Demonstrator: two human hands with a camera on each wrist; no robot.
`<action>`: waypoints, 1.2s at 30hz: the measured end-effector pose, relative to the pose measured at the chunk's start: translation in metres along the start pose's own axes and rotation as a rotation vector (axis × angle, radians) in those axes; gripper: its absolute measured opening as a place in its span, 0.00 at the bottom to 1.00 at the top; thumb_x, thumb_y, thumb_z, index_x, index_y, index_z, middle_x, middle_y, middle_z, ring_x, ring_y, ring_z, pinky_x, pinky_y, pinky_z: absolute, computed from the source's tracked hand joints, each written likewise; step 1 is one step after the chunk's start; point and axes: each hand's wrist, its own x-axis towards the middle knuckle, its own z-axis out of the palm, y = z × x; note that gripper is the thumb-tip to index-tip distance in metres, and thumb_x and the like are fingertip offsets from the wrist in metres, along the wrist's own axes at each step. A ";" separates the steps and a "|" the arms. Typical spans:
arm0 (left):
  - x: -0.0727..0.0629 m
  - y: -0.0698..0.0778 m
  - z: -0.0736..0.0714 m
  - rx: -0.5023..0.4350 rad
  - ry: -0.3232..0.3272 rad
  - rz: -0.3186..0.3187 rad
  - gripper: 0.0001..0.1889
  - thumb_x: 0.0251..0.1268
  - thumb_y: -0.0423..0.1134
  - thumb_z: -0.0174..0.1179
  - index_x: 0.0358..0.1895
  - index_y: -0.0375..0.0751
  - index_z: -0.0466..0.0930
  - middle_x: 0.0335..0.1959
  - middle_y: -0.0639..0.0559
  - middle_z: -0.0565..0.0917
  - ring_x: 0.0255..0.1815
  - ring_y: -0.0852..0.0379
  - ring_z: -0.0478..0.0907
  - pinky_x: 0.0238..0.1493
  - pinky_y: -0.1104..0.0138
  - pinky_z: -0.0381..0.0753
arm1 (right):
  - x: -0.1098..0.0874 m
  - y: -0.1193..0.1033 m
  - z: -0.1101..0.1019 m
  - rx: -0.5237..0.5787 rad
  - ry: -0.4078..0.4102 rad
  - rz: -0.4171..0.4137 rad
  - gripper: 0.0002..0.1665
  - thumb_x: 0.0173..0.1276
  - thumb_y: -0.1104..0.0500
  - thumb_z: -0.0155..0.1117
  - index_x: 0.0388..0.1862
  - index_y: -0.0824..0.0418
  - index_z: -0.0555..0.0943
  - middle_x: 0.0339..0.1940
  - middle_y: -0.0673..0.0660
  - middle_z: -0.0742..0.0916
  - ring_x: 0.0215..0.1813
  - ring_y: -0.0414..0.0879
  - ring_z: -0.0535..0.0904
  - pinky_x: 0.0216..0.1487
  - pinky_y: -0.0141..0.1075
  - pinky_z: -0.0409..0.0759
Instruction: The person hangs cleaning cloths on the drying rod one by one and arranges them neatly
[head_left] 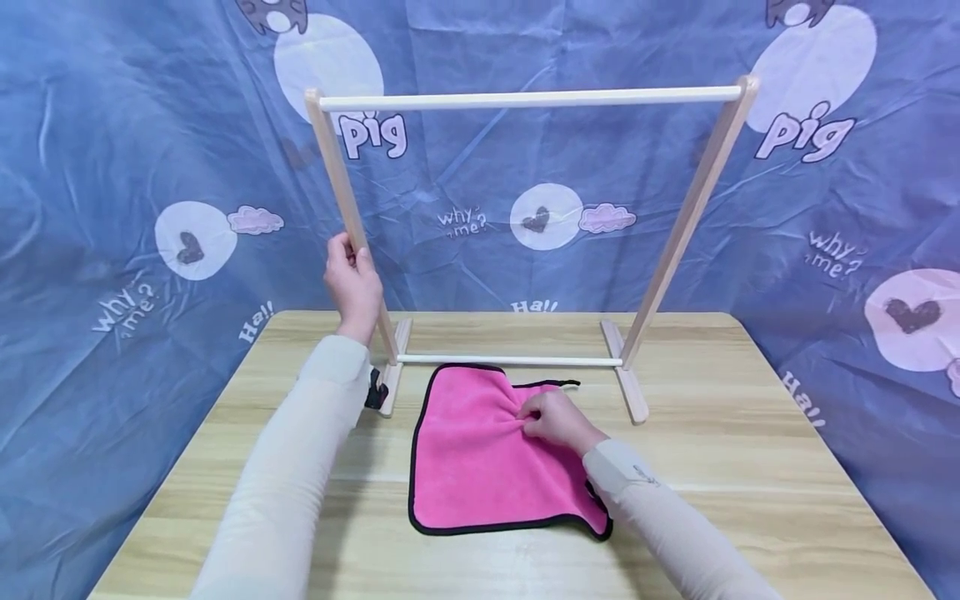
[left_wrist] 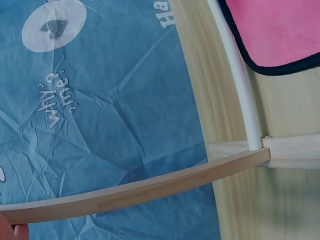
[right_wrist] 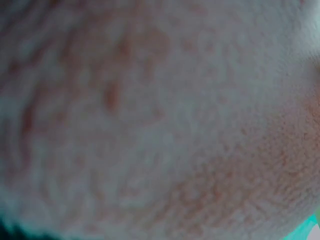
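Observation:
A wooden rack (head_left: 705, 179) with two slanting posts and white crossbars stands at the back of the table. My left hand (head_left: 354, 283) grips its left post about midway up; in the left wrist view only fingertips (left_wrist: 20, 232) show at the post's (left_wrist: 135, 192) lower left end. A pink cloth (head_left: 472, 450) with black edging lies on the table in front of the lower bar. My right hand (head_left: 558, 421) pinches the cloth near its right side, drawing folds toward the fingers. The right wrist view is filled by blurred skin.
The wooden table (head_left: 750, 500) ends at a blue printed curtain (head_left: 465, 250) behind and on both sides. The rack's feet (head_left: 625, 375) stand on the table left and right of the cloth. A small black object (head_left: 375, 392) shows beside the left foot.

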 end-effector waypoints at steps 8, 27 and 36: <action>0.000 0.001 -0.002 0.046 -0.006 0.008 0.12 0.65 0.30 0.51 0.50 0.34 0.72 0.42 0.38 0.79 0.44 0.48 0.76 0.48 0.61 0.75 | -0.001 -0.003 -0.001 0.054 0.092 0.000 0.08 0.44 0.67 0.69 0.25 0.56 0.86 0.25 0.47 0.86 0.30 0.38 0.76 0.33 0.29 0.75; -0.002 0.001 -0.003 0.055 -0.012 0.014 0.12 0.65 0.31 0.51 0.51 0.35 0.72 0.42 0.38 0.79 0.44 0.48 0.76 0.47 0.60 0.75 | 0.009 -0.014 -0.006 0.036 0.317 -0.211 0.08 0.43 0.68 0.70 0.23 0.58 0.84 0.23 0.49 0.85 0.27 0.37 0.76 0.30 0.26 0.74; -0.002 0.000 -0.003 0.070 -0.006 0.017 0.12 0.64 0.30 0.52 0.51 0.34 0.72 0.42 0.38 0.79 0.43 0.47 0.76 0.48 0.60 0.75 | 0.017 -0.020 -0.012 -0.066 0.408 -0.337 0.08 0.41 0.68 0.70 0.23 0.58 0.84 0.24 0.50 0.85 0.32 0.44 0.80 0.40 0.38 0.77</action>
